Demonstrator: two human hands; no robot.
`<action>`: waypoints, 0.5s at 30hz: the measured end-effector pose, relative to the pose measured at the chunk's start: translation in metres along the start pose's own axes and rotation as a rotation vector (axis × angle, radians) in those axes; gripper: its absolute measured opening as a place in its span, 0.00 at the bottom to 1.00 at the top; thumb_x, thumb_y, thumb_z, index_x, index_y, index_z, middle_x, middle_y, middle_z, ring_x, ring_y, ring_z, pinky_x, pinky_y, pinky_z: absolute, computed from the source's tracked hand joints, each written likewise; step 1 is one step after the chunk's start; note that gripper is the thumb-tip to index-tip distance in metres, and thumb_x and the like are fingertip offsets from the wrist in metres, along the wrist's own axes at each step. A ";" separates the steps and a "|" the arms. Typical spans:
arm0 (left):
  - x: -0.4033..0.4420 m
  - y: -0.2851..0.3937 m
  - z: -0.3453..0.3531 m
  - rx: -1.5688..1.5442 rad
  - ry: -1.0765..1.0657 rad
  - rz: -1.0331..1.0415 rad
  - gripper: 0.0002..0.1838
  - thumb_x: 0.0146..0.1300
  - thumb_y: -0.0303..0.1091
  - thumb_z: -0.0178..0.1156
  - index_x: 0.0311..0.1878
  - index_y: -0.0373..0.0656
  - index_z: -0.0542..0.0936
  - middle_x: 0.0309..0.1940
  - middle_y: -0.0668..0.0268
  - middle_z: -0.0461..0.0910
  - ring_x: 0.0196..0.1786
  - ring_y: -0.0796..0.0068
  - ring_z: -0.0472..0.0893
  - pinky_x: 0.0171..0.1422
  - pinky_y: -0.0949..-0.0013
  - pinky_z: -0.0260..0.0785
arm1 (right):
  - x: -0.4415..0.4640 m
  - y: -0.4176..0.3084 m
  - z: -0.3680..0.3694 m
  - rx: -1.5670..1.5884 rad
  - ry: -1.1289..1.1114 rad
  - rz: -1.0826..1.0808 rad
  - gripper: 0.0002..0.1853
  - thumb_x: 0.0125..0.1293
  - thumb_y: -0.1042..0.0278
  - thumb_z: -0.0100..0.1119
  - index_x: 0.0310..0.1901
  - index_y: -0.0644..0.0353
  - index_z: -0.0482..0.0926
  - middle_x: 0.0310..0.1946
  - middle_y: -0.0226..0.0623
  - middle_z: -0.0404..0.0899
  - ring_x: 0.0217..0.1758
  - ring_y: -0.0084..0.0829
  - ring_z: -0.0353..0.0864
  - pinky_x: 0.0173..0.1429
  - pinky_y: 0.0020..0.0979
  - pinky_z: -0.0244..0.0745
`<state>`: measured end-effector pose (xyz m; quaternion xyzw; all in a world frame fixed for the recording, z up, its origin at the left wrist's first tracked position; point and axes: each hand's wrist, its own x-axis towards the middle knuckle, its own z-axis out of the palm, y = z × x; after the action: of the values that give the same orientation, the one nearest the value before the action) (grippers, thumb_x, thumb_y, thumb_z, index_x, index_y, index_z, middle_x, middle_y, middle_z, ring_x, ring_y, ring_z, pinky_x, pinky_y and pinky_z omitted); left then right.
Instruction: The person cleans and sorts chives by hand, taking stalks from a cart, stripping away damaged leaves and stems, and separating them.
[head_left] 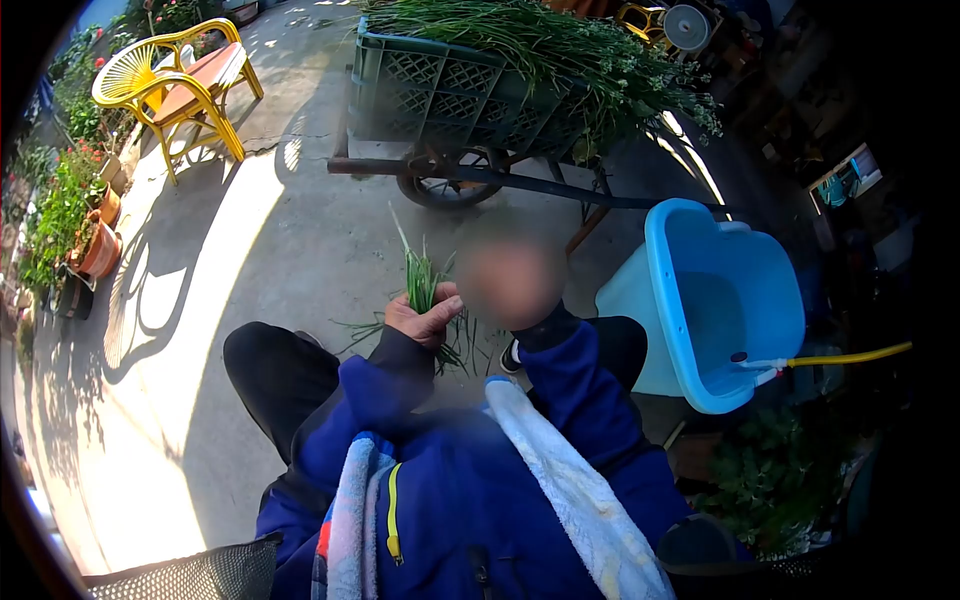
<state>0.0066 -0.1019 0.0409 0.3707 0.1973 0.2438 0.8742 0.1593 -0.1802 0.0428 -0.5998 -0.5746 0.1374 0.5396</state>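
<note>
My left hand (418, 320) is closed around a small bunch of chives (420, 282), long thin green leaves that point up and away from me. Close beside it on the right is my right hand (512, 278), raised above the sleeve cuff. A blur covers that hand, so its fingers and anything in them do not show. Loose green blades (458, 350) lie on the concrete below my hands, between my knees. Ahead, a green plastic crate (440, 95) is heaped with similar long green stalks (540, 40), some with small pale flower heads.
The crate rests on a cart with a dark metal frame (480, 180) and a wheel (450, 185). To my right stands a blue plastic tub (630, 330) with a yellow hose (850, 354). A yellow chair (190, 90) and potted plants (95, 245) are on the left.
</note>
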 end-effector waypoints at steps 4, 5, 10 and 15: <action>0.005 -0.009 -0.008 -0.017 0.008 0.072 0.10 0.49 0.22 0.63 0.36 0.32 0.76 0.24 0.66 0.76 0.20 0.83 0.69 0.23 0.81 0.58 | 0.019 -0.042 -0.002 -0.416 -0.103 -0.376 0.07 0.48 0.71 0.61 0.30 0.60 0.75 0.26 0.35 0.74 0.26 0.31 0.73 0.30 0.31 0.70; 0.007 -0.008 -0.010 -0.014 0.009 0.078 0.10 0.50 0.23 0.62 0.36 0.32 0.76 0.23 0.67 0.75 0.19 0.84 0.69 0.23 0.81 0.58 | 0.021 -0.047 -0.001 -0.448 -0.092 -0.384 0.07 0.48 0.70 0.61 0.30 0.60 0.75 0.25 0.35 0.74 0.26 0.32 0.74 0.30 0.31 0.70; 0.007 0.000 -0.016 -0.032 0.014 -0.022 0.08 0.51 0.24 0.61 0.34 0.33 0.76 0.21 0.68 0.73 0.18 0.84 0.67 0.21 0.82 0.56 | 0.005 -0.002 0.015 -0.496 0.088 -0.425 0.06 0.49 0.70 0.59 0.30 0.60 0.76 0.25 0.35 0.75 0.26 0.33 0.74 0.30 0.31 0.70; 0.005 0.004 -0.020 -0.046 0.036 -0.116 0.06 0.53 0.25 0.60 0.32 0.34 0.75 0.19 0.70 0.71 0.16 0.84 0.65 0.19 0.82 0.54 | 0.005 -0.021 0.012 -0.307 -0.088 -0.284 0.05 0.51 0.73 0.55 0.32 0.61 0.76 0.28 0.37 0.75 0.29 0.33 0.74 0.33 0.31 0.70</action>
<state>-0.0012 -0.0855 0.0306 0.3341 0.2285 0.2036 0.8915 0.1405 -0.1752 0.0577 -0.5814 -0.6906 -0.0031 0.4301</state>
